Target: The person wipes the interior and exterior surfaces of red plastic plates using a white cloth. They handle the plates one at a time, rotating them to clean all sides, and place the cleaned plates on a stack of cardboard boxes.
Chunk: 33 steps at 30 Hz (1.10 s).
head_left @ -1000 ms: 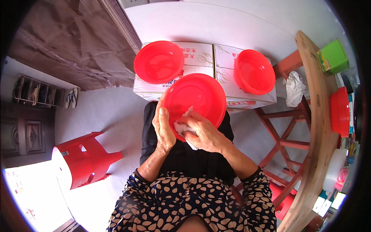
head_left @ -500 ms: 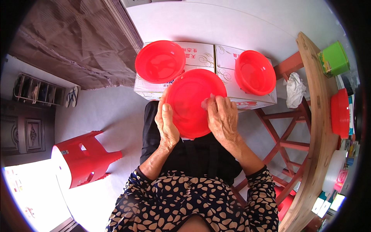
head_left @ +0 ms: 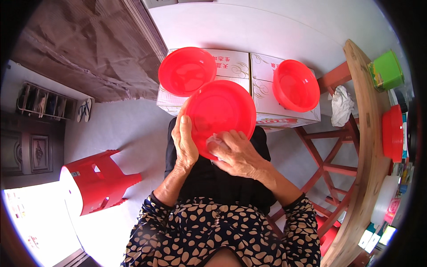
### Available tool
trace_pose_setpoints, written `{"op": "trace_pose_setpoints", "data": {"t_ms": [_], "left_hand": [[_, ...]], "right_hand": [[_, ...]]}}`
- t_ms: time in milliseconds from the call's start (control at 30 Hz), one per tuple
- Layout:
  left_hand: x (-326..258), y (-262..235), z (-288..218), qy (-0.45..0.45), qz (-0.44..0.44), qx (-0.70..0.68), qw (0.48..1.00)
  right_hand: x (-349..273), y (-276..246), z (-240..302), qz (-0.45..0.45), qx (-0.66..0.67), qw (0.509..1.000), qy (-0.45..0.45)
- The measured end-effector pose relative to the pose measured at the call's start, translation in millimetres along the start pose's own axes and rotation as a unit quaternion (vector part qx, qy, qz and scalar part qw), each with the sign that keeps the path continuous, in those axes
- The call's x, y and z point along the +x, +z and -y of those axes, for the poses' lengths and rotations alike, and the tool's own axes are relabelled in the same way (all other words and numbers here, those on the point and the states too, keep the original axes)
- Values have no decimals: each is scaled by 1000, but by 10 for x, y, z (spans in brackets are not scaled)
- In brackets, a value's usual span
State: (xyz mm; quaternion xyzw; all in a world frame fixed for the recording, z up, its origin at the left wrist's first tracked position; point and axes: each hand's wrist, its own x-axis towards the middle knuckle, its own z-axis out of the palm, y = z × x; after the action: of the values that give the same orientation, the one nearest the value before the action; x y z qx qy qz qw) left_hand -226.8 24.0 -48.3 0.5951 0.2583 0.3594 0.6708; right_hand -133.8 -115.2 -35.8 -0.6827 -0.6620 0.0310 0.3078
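Observation:
A round red plastic bowl [head_left: 218, 104] is tilted toward me above my lap. My left hand [head_left: 184, 141] grips its left rim, thumb along the near side and the other fingers behind the wall. Bunched in my right hand [head_left: 240, 155] is a whitish cloth or tissue [head_left: 216, 142], pressed against the inside of the bowl near its lower edge. Beyond it, a second red bowl [head_left: 187, 71] stands on the left carton [head_left: 231, 62], and a third red bowl [head_left: 296, 85] on the right carton [head_left: 263, 89].
On the right runs a wooden table [head_left: 367, 147] on red-brown legs, bearing a green box [head_left: 386, 70] and another red bowl [head_left: 392, 133]. A crumpled white cloth [head_left: 341, 106] hangs by its edge. A red plastic stool [head_left: 98, 182] lies on its side at left, near slippers [head_left: 84, 110].
My right hand has moved with the cloth from the bowl's right inner side down to its near lower edge. The held bowl has shifted slightly left.

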Motion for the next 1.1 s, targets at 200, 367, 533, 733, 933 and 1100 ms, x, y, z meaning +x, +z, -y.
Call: {"op": "trace_pose_setpoints", "data": {"t_ms": [200, 367, 533, 733, 933, 1100], "left_hand": [[98, 0, -5, -9, 80, -128, 988], [-364, 155, 395, -45, 63, -185, 980], [-453, 99, 407, -125, 10, -132, 983], [-391, 162, 405, -109, 7, -254, 961], [-377, 158, 333, -102, 56, -163, 980], [-324, 193, 221, -67, 52, -151, 985]], "right_hand": [[-67, 53, -74, -67, -189, 979, -45], [62, 238, -5, -179, -120, 976, 0], [-19, 116, 39, -37, 38, 996, 65], [-128, -191, -270, 74, -85, 993, 31], [-23, -426, -572, 144, -216, 964, 51], [264, -397, -623, -72, -313, 947, -22]]}}
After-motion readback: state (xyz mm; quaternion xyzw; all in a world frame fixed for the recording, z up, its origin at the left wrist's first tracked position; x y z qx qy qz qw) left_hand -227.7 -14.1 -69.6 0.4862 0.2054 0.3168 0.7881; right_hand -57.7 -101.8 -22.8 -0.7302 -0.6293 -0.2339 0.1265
